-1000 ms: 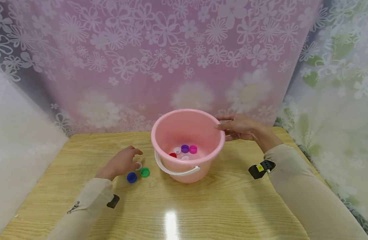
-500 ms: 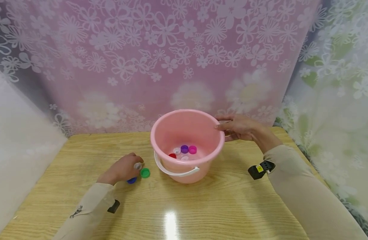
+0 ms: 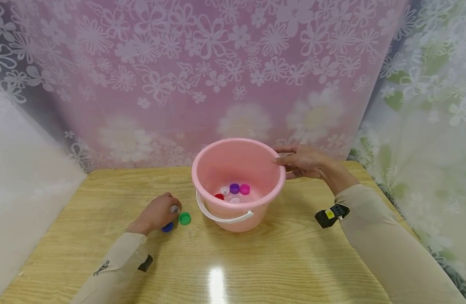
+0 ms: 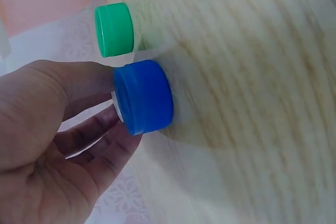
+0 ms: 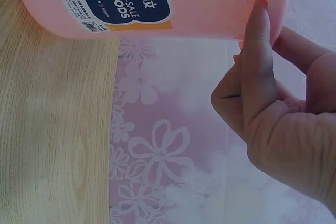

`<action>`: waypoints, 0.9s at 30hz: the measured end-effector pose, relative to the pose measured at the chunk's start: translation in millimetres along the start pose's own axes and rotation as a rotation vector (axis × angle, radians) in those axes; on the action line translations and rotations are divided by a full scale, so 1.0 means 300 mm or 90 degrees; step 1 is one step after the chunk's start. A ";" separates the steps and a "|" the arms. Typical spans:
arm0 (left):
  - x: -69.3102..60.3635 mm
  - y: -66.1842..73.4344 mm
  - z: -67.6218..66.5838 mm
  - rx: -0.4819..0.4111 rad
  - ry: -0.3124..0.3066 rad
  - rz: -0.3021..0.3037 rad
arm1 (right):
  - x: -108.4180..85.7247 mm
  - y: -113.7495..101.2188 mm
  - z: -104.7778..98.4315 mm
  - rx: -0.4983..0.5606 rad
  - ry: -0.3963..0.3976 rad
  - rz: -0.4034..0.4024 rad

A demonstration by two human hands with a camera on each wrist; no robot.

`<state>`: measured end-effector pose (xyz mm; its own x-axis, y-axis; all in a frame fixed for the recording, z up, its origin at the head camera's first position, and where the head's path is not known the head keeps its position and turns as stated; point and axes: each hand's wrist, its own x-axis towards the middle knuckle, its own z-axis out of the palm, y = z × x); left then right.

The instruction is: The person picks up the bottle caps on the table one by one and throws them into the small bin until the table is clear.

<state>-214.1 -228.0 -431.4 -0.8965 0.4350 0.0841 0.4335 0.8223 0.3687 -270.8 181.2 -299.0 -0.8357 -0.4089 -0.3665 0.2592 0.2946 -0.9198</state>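
Observation:
A clear whitish bottle cap [image 3: 174, 209] is pinched in my left hand [image 3: 155, 213], left of the bucket. Just beside the fingers lies a blue bottle cap [image 4: 144, 98], which hides most of the clear one in the left wrist view. A green bottle cap [image 3: 185, 218] rests on the table a little to the right of that hand. My right hand [image 3: 303, 162] grips the rim of the pink bucket [image 3: 238, 162] on its right side, thumb and fingers on either side of the edge. Inside the bucket lie several caps: purple [image 3: 234, 188], magenta [image 3: 245, 189], red [image 3: 219, 196] and whitish ones.
The white bucket handle [image 3: 227, 220] hangs down across the front. Beneath everything is a light wooden table [image 3: 278, 261]. Behind it hangs a pink flowered curtain [image 3: 218, 84], with another pale curtain [image 3: 438, 105] on the right.
My left hand has come down onto the clear cap and taken it between its fingers, partly covering the blue cap. My right hand and the bucket stay put.

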 end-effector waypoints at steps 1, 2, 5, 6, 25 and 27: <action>0.001 0.000 0.000 0.006 0.000 -0.004 | -0.001 0.000 0.000 0.000 -0.001 0.000; 0.003 0.000 0.001 0.011 0.000 -0.010 | -0.001 0.000 0.000 -0.001 0.000 0.000; 0.007 0.000 0.001 0.026 -0.001 -0.015 | -0.001 0.000 0.001 -0.001 0.001 0.004; 0.008 0.000 0.001 0.029 -0.001 -0.016 | -0.001 0.000 0.002 -0.002 0.001 0.004; 0.014 0.001 0.007 0.041 -0.011 -0.030 | 0.000 0.003 -0.002 0.009 0.001 0.003; 0.018 0.002 0.004 0.043 -0.011 -0.015 | -0.001 0.002 -0.003 0.012 -0.001 0.002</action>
<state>-218.6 -224.7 -431.9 -0.9053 0.4206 0.0594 0.4175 0.8553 0.3068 -270.9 182.1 -299.2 -0.8346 -0.4090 -0.3689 0.2707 0.2788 -0.9214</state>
